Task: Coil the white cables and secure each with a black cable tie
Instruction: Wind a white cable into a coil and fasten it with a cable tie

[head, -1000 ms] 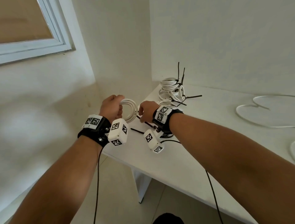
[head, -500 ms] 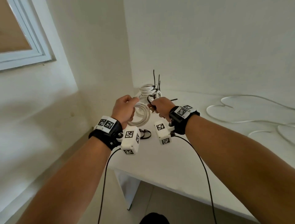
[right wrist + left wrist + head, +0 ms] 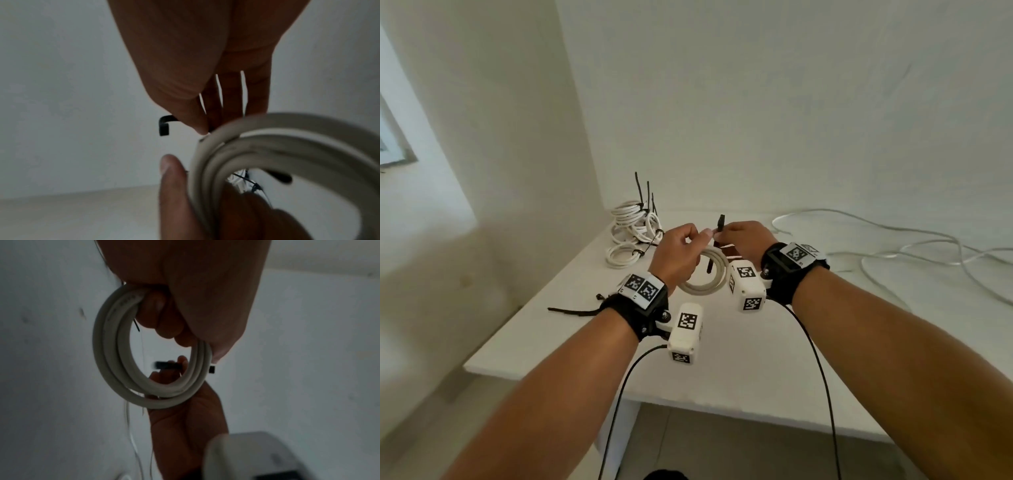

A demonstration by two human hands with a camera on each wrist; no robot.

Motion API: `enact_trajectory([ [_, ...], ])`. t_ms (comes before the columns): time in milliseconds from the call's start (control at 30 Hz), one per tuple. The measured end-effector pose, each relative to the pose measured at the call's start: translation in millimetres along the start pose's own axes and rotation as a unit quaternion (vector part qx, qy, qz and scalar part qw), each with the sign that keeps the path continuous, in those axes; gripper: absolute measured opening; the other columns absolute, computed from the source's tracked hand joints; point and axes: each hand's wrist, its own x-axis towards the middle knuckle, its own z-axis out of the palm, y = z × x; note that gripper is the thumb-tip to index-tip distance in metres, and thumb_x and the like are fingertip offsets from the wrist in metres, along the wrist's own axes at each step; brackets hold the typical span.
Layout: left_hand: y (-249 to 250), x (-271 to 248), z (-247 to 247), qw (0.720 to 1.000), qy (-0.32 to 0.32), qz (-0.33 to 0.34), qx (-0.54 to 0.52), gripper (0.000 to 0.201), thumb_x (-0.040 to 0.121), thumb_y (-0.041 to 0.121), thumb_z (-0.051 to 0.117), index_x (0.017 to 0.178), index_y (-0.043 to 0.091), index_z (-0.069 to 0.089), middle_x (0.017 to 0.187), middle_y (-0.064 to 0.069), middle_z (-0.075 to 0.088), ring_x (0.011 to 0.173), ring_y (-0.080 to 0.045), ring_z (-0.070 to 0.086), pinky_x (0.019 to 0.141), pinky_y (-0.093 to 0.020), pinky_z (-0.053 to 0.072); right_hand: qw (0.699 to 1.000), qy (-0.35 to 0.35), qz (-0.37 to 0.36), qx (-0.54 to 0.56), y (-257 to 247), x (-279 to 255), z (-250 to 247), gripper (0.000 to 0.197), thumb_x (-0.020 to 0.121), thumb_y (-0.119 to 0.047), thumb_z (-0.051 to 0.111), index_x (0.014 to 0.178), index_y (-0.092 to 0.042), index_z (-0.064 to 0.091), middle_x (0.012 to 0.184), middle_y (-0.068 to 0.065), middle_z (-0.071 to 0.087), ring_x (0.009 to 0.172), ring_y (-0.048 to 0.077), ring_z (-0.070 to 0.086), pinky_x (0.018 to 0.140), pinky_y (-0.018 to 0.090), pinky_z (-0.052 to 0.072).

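While held up over the white table [image 3: 722,377], well apart from loose cable [image 3: 893,253] sprawled at its far right and just in front of tied coils [image 3: 633,226] stacked at the back corner. Left hand [image 3: 678,253] curled around the white coil [image 3: 705,277] at its top — round, smooth-jacketed, springy; likely light but eager to unwind, so best gripped across all turns. Right hand [image 3: 746,240] pinching the black cable tie [image 3: 719,226] — thin, flexible, bent at its tip; probably threaded through the ring, though blurred.
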Motion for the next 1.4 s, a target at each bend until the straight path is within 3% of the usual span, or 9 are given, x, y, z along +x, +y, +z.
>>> enact_trajectory([
  [100,2.9,-1.1,23.8,0.998,-0.005,0.045,0.044,0.038,0.097,0.034,0.057,0.067,0.013,0.045,0.042,0.009,0.043,0.038,-0.010,0.036,0.045,-0.026,0.029,0.974,-0.047,-0.028,-0.220,-3.3,-15.1,-22.9,0.030,0.097,-0.024,0.058,0.125,-0.018,0.065,0.128,0.001,0.064,0.113,0.016,0.061,0.098,0.030,0.047],
  [367,4.6,-9.3,67.2,0.992,-0.016,0.059,0.110,0.024,0.100,0.027,0.048,0.080,0.014,0.048,0.062,0.005,0.054,0.052,-0.006,0.046,0.054,-0.023,0.035,0.898,-0.106,-0.072,-0.421,9.9,-35.5,-60.1,0.032,0.091,-0.044,0.064,0.113,-0.022,0.069,0.101,-0.009,0.064,0.097,0.016,0.061,0.087,0.027,0.046],
  [500,6.0,-15.3,83.3,1.000,-0.017,-0.003,0.022,0.013,0.098,0.022,0.050,0.109,0.015,0.053,0.064,0.004,0.057,0.047,-0.005,0.052,0.053,-0.023,0.039,0.938,-0.075,-0.014,-0.338,13.1,-38.6,-75.4,0.025,0.098,-0.013,0.053,0.119,-0.003,0.064,0.115,0.010,0.063,0.078,0.012,0.061,0.068,0.016,0.050],
  [600,6.3,-16.2,93.1,0.996,-0.073,-0.032,-0.042,0.024,0.098,0.019,0.051,0.120,0.016,0.061,0.068,-0.006,0.063,0.053,-0.016,0.055,0.051,-0.024,0.041,0.955,-0.063,0.046,-0.286,14.7,-41.9,-83.7,0.021,0.094,-0.008,0.054,0.108,0.002,0.066,0.112,0.014,0.068,0.094,0.027,0.064,0.086,0.033,0.051],
  [767,15.7,-18.3,102.9,0.989,-0.091,-0.050,-0.102,0.016,0.097,0.018,0.057,0.102,0.015,0.071,0.058,-0.007,0.058,0.039,-0.012,0.044,0.039,-0.020,0.034,0.984,-0.058,0.085,-0.144,20.9,-42.9,-93.4,0.024,0.097,-0.005,0.047,0.079,-0.017,0.058,0.081,0.001,0.057,0.072,0.012,0.055,0.076,0.026,0.052],
  [867,17.8,-13.8,105.7,0.990,-0.060,-0.068,-0.106,0.017,0.096,0.023,0.058,0.087,0.013,0.069,0.049,-0.002,0.047,0.037,-0.012,0.032,0.038,-0.021,0.027,0.995,-0.024,0.056,-0.078,21.5,-51.6,-92.0,0.021,0.097,-0.006,0.046,0.081,-0.016,0.056,0.078,0.002,0.057,0.066,0.012,0.057,0.058,0.019,0.052],
  [933,18.7,-9.5,105.5,0.988,-0.043,-0.094,-0.116,0.019,0.096,0.024,0.058,0.083,0.012,0.067,0.049,-0.003,0.046,0.037,-0.013,0.030,0.038,-0.021,0.026,0.999,-0.013,0.028,-0.023,23.5,-56.7,-89.4,0.011,0.095,-0.008,0.048,0.093,-0.016,0.055,0.082,0.007,0.065,0.071,0.020,0.064,0.066,0.030,0.056],
  [1200,31.9,6.4,94.1,0.972,-0.062,-0.177,-0.140,0.029,0.098,0.025,0.051,0.071,0.015,0.051,0.048,0.004,0.035,0.039,-0.012,0.028,0.045,-0.023,0.028,0.953,-0.031,-0.175,-0.246,31.3,-68.4,-94.3,0.048,0.082,-0.007,0.065,0.125,-0.025,0.051,0.115,-0.008,0.062,0.105,0.007,0.062,0.082,0.022,0.054],
  [1400,43.4,11.5,91.2,0.984,-0.073,-0.146,-0.066,0.025,0.091,0.028,0.057,0.070,0.015,0.062,0.049,0.003,0.045,0.038,-0.012,0.038,0.048,-0.025,0.037,0.920,-0.006,-0.259,-0.294,40.8,-65.3,-93.0,0.033,0.081,-0.017,0.077,0.112,-0.026,0.068,0.117,-0.007,0.059,0.101,0.002,0.052,0.083,0.007,0.037],
])
